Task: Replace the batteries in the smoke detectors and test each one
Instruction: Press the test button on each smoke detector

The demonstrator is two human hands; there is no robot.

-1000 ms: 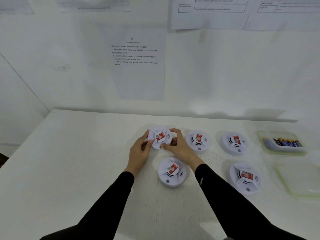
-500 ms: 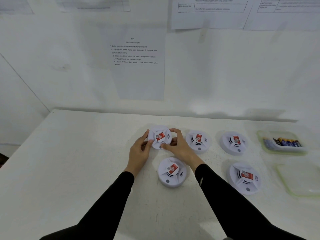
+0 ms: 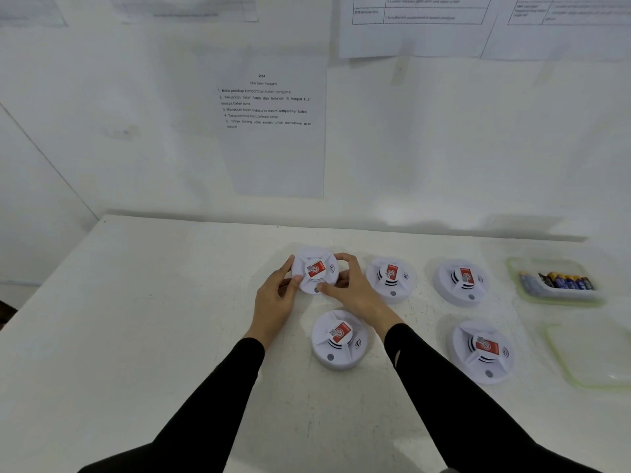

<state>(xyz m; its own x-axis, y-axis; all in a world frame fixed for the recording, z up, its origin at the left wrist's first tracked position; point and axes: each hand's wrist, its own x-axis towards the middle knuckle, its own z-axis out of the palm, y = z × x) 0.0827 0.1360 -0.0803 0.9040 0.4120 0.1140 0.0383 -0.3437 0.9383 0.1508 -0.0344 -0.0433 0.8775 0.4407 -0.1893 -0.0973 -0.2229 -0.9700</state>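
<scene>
Your white table (image 3: 164, 336) meets a white wall, where a printed instruction sheet (image 3: 273, 138) hangs above your work. Your black sleeves (image 3: 211, 397) reach in from the near edge. Five round white plastic smoke detectors with red labels are set out. The far-left detector (image 3: 314, 270) sits between your hands. A second detector (image 3: 391, 279) and a third detector (image 3: 461, 283) stand in a row to its right. A fourth detector (image 3: 338, 339) and a fifth detector (image 3: 481, 351) lie nearer you.

Your left hand (image 3: 276, 302) grips the far-left detector's left rim. Your right hand (image 3: 355, 291) curls round its right rim, with the thumb at the small button on the front edge. You cannot tell whether it rests on the table.

At far right, a clear green-rimmed plastic tray (image 3: 514, 268) holds dark batteries (image 3: 566, 281), and a clear plastic lid (image 3: 590, 356) lies just nearer you.
</scene>
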